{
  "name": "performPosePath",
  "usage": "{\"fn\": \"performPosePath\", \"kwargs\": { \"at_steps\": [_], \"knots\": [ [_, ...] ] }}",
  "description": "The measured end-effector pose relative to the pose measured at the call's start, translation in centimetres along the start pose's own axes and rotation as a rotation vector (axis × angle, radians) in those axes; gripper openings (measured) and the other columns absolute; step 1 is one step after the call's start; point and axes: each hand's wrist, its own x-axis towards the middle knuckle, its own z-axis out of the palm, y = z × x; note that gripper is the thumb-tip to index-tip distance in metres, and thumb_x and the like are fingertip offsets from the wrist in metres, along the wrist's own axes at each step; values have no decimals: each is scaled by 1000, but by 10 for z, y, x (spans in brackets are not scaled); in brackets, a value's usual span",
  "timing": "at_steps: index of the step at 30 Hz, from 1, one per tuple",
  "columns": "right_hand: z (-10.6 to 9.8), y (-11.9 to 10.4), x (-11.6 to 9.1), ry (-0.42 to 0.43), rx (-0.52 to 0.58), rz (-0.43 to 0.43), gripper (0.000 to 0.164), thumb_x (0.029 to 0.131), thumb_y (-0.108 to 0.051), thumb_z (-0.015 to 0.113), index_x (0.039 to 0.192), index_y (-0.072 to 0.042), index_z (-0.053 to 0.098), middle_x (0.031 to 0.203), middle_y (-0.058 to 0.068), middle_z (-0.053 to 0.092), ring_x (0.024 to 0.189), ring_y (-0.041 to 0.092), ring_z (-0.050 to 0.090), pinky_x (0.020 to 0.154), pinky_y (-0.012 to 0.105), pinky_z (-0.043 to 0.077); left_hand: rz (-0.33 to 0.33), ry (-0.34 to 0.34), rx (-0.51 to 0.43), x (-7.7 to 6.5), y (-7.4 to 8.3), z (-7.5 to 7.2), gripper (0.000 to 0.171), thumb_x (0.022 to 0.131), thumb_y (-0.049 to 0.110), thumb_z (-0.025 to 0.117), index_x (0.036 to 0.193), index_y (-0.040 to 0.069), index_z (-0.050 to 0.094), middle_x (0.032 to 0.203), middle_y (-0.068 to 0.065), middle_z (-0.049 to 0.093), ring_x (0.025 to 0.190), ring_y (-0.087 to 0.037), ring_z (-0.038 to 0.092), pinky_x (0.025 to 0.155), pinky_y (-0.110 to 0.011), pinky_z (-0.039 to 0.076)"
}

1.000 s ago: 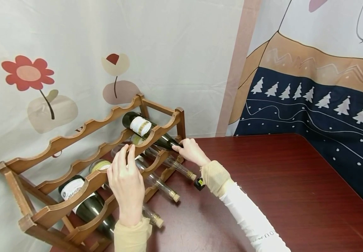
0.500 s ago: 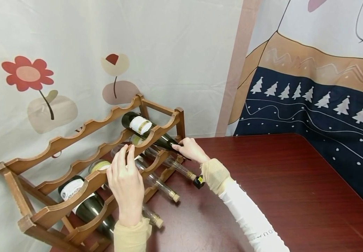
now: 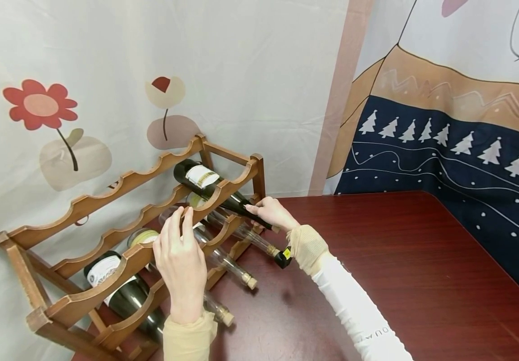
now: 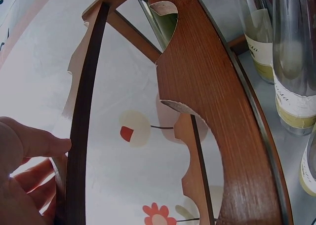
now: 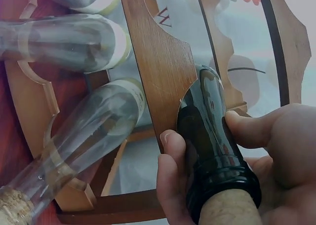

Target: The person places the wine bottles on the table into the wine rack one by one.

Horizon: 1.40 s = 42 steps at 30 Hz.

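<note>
A wooden wine rack (image 3: 136, 259) stands on the left of the table. My left hand (image 3: 180, 263) grips its upper front rail; in the left wrist view the thumb (image 4: 47, 143) presses one side of the rail and the fingers curl behind. At the rack's far right end, a dark green wine bottle (image 3: 237, 204) with a white label lies in the top row, neck sloping toward the front. My right hand (image 3: 272, 213) holds that neck between thumb and fingers. Its cork (image 5: 229, 207) shows beyond the bottle's lip in the right wrist view.
Several clear corked bottles (image 3: 230, 263) lie lower in the rack, their necks sticking out over the red-brown table (image 3: 390, 260). Another dark green bottle (image 3: 128, 297) rests at the rack's near left. A printed cloth wall (image 3: 259, 90) stands close behind.
My right hand has shifted slightly along the bottle's neck, and the corked end now shows below it. The bottle's label has turned a little. The left hand stays on the rail.
</note>
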Motion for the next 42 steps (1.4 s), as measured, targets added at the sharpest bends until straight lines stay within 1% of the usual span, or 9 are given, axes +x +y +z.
{"fn": "performPosePath", "kwargs": {
  "at_steps": [4, 10, 17, 20, 25, 29, 33, 37, 42],
  "knots": [
    [0, 0, 0, -1, 30, 7, 44, 96, -39, 51, 99, 0, 70, 62, 2, 65, 48, 9, 57, 38, 24, 37, 0, 4, 1, 0, 0, 0, 44, 82, -14, 53, 122, 4, 62, 123, -15, 62, 109, -35, 56, 82, -47, 42],
    [1, 2, 1, -1, 33, 37, 45, 95, -42, 51, 97, -1, 70, 62, 3, 65, 45, 10, 50, 35, 25, 31, 2, 6, 0, 1, 0, 1, 43, 83, -14, 53, 121, 4, 62, 123, -15, 62, 109, -35, 56, 82, -47, 42],
    [-1, 4, -1, 38, -104, 30, 50, 93, -51, 50, 115, -9, 68, 57, 0, 62, 33, 8, 29, 42, 24, 38, -5, 1, 2, 0, 1, 2, 43, 83, -12, 54, 122, 4, 62, 123, -15, 61, 109, -35, 56, 83, -47, 42],
    [-3, 6, -6, 72, -152, 0, 55, 91, -54, 50, 122, -10, 63, 63, -1, 59, 35, 9, 37, 51, 24, 44, -15, -19, 4, 0, 2, 1, 42, 83, -11, 54, 122, 3, 61, 124, -15, 61, 111, -35, 55, 84, -48, 42],
    [-7, 14, -16, 151, -179, -72, 54, 90, -55, 51, 122, -13, 62, 107, 5, 68, 61, 12, 59, 79, 31, 52, -16, -25, 3, 1, 3, 1, 42, 83, -10, 54, 123, 3, 60, 125, -16, 60, 111, -36, 54, 85, -49, 41],
    [-13, 22, -27, 196, -128, -81, 52, 91, -54, 51, 124, -15, 60, 107, 7, 69, 63, 19, 65, 84, 37, 52, -16, -15, -6, 1, 4, 1, 43, 83, -9, 55, 123, 3, 61, 125, -16, 60, 111, -36, 54, 84, -49, 42],
    [-17, 32, -38, 259, -118, -83, 50, 91, -53, 52, 124, -16, 59, 105, 7, 69, 83, 20, 67, 87, 39, 51, -19, -8, -6, 1, 5, 3, 38, 85, -6, 55, 122, 2, 61, 124, -16, 61, 111, -36, 54, 83, -49, 42],
    [-23, 43, -50, 333, -143, -114, 51, 92, -49, 53, 129, -15, 55, 118, 11, 66, 113, 26, 60, 94, 44, 48, -22, -6, -10, 1, 5, 4, 36, 85, -2, 57, 121, 1, 61, 125, -17, 60, 116, -35, 53, 87, -50, 42],
    [-32, 56, -69, 432, -231, -152, 59, 91, -46, 54, 140, -13, 44, 140, 13, 51, 135, 32, 41, 110, 51, 35, 34, -43, -64, -1, 8, 8, 40, 82, 5, 64, 121, 0, 60, 130, -19, 56, 129, -35, 46, 108, -53, 35]
  ]
}}
